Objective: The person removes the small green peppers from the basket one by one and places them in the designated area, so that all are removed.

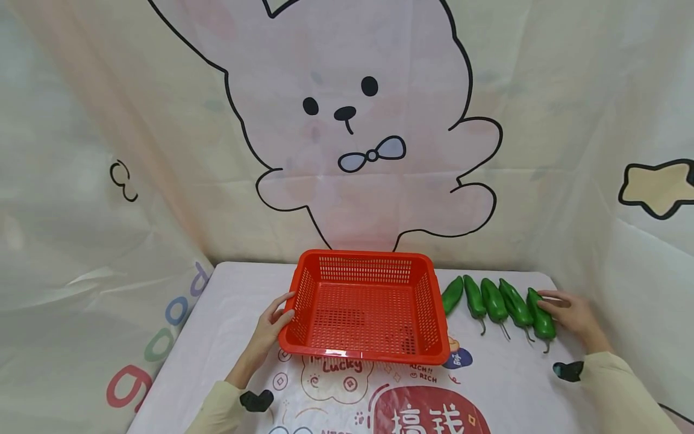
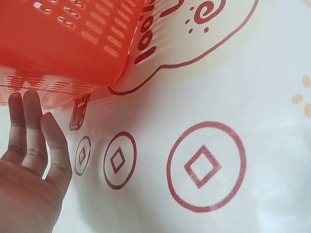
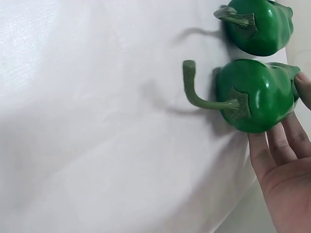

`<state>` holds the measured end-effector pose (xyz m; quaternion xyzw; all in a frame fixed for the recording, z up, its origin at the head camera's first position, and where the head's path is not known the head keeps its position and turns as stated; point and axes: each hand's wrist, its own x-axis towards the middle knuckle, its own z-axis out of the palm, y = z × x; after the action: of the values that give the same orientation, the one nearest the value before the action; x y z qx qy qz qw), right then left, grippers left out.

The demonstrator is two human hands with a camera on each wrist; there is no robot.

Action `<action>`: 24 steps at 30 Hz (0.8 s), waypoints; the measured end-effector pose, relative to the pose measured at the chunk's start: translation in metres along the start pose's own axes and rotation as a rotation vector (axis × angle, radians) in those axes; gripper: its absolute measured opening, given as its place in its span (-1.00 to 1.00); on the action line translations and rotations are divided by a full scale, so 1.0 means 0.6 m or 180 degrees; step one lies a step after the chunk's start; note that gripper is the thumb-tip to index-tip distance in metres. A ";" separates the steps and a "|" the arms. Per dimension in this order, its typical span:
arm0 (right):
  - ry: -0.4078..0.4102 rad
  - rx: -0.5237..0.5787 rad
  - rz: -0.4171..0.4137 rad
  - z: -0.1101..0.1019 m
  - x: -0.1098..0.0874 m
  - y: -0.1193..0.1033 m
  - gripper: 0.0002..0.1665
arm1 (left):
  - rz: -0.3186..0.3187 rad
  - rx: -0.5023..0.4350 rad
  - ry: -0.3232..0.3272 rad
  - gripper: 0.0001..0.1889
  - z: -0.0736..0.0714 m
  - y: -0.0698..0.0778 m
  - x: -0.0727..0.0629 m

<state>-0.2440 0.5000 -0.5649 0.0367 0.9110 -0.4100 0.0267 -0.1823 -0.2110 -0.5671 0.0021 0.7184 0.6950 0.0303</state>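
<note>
A red plastic basket [image 1: 360, 355] with slotted walls and no contents stands in the middle of the table. My left hand [image 1: 269, 325] holds its left rim, thumb at the edge. In the left wrist view, three extended fingers [image 2: 33, 126] lie against the outer wall of the basket [image 2: 92, 53]. Several green peppers lie in a slanting row right of the basket. The rightmost green pepper [image 1: 540, 316] is in my right hand [image 1: 572, 313]. The right wrist view shows the thumb by the narrow end of this pepper [image 3: 262, 92] and the fingers along its side.
Another green pepper [image 3: 260, 26] lies close beside the held one. The leftmost pepper [image 1: 452, 294] is partly hidden behind the basket's right side. A printed white cover [image 1: 325, 416] lies over the table. Behind hangs a curtain [image 1: 347, 199] with a cartoon animal.
</note>
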 end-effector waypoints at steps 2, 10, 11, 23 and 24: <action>0.0051 0.0014 0.0032 0.003 -0.002 0.002 -0.24 | -0.0006 -0.0006 -0.0020 -0.46 -0.001 0.000 0.001; 0.0080 0.0116 0.0059 0.010 -0.011 0.006 -0.14 | -0.0002 -0.0013 -0.0051 -0.46 -0.002 -0.002 0.002; 0.0080 0.0151 0.0084 0.011 -0.012 0.005 -0.12 | 0.0000 -0.0012 -0.0049 -0.46 -0.002 -0.001 0.002; 0.0259 0.0006 -0.0085 0.003 -0.034 -0.010 -0.15 | -0.0008 0.0027 -0.0029 -0.46 0.000 -0.002 0.001; 0.0276 0.0007 -0.0120 0.002 -0.036 -0.014 -0.16 | 0.0003 0.0035 -0.0032 -0.46 -0.001 -0.002 0.002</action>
<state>-0.2231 0.4927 -0.5574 0.0373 0.9114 -0.4094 -0.0205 -0.1832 -0.2113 -0.5682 0.0061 0.7220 0.6910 0.0335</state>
